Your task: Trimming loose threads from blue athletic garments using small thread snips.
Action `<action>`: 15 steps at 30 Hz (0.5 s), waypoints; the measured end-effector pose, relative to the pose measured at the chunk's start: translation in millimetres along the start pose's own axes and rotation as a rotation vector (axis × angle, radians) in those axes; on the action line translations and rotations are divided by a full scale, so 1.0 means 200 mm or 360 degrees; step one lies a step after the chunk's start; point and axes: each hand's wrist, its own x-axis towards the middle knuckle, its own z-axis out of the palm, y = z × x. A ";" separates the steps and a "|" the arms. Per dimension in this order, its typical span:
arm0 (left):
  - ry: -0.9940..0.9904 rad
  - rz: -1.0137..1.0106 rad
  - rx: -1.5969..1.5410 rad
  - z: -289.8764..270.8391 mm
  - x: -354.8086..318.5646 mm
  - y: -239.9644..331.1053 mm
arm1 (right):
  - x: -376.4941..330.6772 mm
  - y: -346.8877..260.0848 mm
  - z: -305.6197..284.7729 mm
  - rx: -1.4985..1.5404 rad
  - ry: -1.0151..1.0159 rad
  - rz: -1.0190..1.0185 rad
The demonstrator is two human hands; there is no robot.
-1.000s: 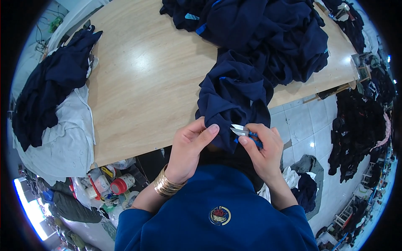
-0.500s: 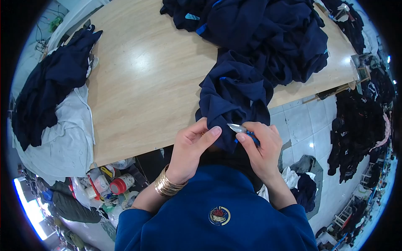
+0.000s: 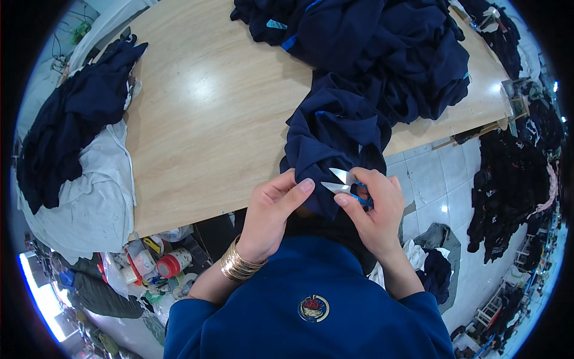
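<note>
Dark navy cloth point(image 3: 335, 137) hangs over the table's front edge toward me. My left hand point(image 3: 278, 200) pinches a fold of this garment between thumb and fingers. In my right hand point(image 3: 376, 200) are small thread snips point(image 3: 338, 186) with blue handles. Their two pointed blades are spread apart, aimed left at the navy cloth near my left fingertips. Whether a thread lies between the blades is too small to tell.
A large heap of navy garments point(image 3: 382, 54) covers the back right of the wooden table point(image 3: 209, 119). At the left edge lie navy cloth point(image 3: 72, 125) and a pale grey cloth point(image 3: 104, 179). Below the table stands a red-lidded jar point(image 3: 170, 265) among clutter.
The snips' blades have spread apart from a closed position. My left hand and the navy cloth have hardly moved.
</note>
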 end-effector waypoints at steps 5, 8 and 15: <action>-0.0021 0.0034 -0.0012 -0.02 0.00 -0.01 | 0.00 0.00 0.00 -0.0139 -0.0014 -0.0129; -0.0026 0.0036 0.0067 -0.04 0.01 -0.03 | 0.00 -0.01 -0.01 -0.0182 -0.0062 -0.0114; -0.0011 0.0030 0.0078 -0.01 0.01 -0.02 | 0.00 -0.01 -0.01 -0.0218 -0.0080 -0.0128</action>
